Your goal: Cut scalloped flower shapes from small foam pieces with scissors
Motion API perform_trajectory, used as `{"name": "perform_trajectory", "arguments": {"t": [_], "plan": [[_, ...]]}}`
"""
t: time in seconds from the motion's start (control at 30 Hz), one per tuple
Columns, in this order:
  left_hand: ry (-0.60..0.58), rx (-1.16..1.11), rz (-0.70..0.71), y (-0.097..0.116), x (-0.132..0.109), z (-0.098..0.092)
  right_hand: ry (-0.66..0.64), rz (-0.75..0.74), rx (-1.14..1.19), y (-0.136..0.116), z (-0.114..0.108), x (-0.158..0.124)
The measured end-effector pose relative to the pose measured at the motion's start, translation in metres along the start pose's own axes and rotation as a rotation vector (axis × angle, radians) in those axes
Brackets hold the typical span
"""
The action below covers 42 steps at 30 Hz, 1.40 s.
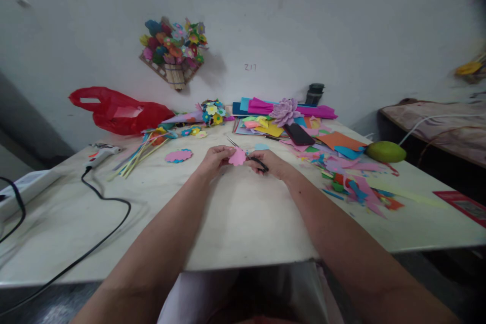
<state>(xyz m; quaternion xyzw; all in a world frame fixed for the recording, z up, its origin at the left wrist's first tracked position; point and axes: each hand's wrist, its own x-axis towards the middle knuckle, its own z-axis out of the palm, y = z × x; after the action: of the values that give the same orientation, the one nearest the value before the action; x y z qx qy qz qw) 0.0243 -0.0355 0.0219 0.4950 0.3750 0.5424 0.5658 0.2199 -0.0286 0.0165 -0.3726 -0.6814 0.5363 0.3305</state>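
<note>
My left hand (217, 158) pinches a small pink paper flower shape (237, 157) with a scalloped edge, just above the table. In my right hand (270, 164) are scissors (260, 163) with black handles, their thin blades pointing up and left behind the pink piece. Whether the blades touch the paper I cannot tell. To the left of my hands lies a pile of pink and blue scalloped paper cutouts (178, 156). A light blue paper piece (261, 147) rests on the table just beyond my right hand.
Paper scraps (360, 187) cover the table's right side, near a dark phone (298, 134) and a green fruit (386, 152). On the left are a red plastic bag (117, 111), thin sticks (132, 159), a glue gun (102, 154) with its cord, and a power strip (28, 190).
</note>
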Motion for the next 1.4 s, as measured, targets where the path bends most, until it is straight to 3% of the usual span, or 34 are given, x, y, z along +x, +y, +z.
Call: {"name": "perform_trajectory", "arguments": {"t": [0.47, 0.67, 1.03, 1.4], "plan": [[0.090, -0.004, 0.039, 0.003, 0.000, 0.002, -0.063, 0.019, 0.050, 0.001, -0.003, -0.001], [0.085, 0.021, 0.049, 0.004, -0.001, 0.001, 0.074, 0.015, 0.032, 0.001, -0.006, -0.002], [-0.005, 0.082, 0.053, 0.003, -0.004, 0.004, 0.272, -0.074, 0.211, -0.009, -0.001, -0.001], [-0.090, 0.154, 0.025, -0.003, -0.003, 0.006, 0.262, -0.102, 0.276, -0.003, 0.010, 0.008]]}}
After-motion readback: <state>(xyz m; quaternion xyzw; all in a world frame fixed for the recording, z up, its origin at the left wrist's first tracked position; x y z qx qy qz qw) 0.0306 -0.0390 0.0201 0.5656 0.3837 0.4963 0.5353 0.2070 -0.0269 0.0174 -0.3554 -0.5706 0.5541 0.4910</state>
